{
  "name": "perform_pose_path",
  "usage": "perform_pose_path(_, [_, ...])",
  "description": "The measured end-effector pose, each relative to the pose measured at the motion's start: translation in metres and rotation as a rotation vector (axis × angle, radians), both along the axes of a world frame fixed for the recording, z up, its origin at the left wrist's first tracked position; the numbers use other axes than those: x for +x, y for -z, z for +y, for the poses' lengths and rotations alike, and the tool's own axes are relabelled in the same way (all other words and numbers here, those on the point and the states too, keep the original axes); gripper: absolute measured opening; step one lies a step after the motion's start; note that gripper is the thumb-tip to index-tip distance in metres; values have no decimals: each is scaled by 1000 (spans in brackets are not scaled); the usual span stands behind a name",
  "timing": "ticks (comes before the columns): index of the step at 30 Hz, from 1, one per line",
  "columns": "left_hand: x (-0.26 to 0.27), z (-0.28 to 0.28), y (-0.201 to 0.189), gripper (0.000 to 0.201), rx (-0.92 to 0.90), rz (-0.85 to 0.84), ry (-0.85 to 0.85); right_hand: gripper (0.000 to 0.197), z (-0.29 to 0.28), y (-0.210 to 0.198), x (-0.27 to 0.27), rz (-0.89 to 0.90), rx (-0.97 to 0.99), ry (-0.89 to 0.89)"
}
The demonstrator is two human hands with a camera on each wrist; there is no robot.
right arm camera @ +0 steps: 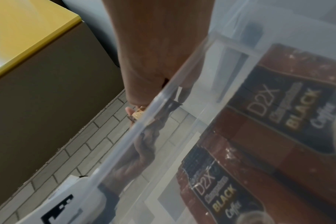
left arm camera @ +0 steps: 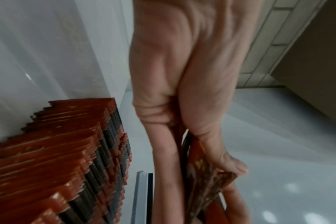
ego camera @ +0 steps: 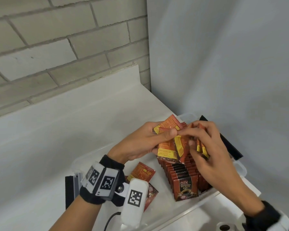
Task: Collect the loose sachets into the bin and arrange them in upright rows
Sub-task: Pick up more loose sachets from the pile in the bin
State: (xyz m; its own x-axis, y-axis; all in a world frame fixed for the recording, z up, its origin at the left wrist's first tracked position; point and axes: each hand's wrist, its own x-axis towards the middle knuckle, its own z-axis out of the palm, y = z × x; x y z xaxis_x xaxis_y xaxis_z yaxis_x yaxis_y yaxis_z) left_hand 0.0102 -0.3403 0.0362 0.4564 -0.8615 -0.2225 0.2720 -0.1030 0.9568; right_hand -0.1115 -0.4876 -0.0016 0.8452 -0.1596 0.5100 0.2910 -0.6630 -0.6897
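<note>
A: Where were the sachets?
B: Mostly upright in rows (ego camera: 182,174) inside the clear bin (ego camera: 207,200); a few loose ones (ego camera: 143,170) lay flat on its floor.
A: And the hands?
B: The left hand (ego camera: 140,142) gripped a bundle (ego camera: 169,150) above the bin; the right hand (ego camera: 208,147) pinched several sachets (ego camera: 201,148) beside it.

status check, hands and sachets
Left hand and right hand both grip sachets above bin. Upright rows started. Loose sachets remain inside.
</note>
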Motion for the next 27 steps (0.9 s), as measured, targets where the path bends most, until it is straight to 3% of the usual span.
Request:
perform_pose_path(4, [-2, 0, 0, 66, 17, -35, 40, 38, -1, 0, -1, -32, -50, -8])
perform_pose_path(8, [2, 4, -1, 39, 26, -48, 91, 45, 3, -1, -1, -43, -64, -17])
perform_pose_path(12, [1, 3, -2, 35, 24, -22, 83, 32, 6, -5, 1, -23, 15, -48])
perform_pose_path(15, [0, 4, -6, 46, -7, 54, 85, 50, 7, -4, 2, 14, -29, -84])
perform_pose_path(19, [1, 6, -9, 30, -35, 227, 121, 61, 6, -2, 3, 6, -40, -94])
perform_pose_path(22, [3, 7, -6, 34, -49, 306, 140, 67, 5, -2, 3, -8, -76, -91])
perform_pose_path(25, [1, 6, -4, 38, -54, 287, 184, 72, 6, -1, 3, -10, -139, -77])
perform_pose_path(27, [-1, 6, -2, 51, -58, 250, 228, 70, 8, 1, 3, -21, -179, -43])
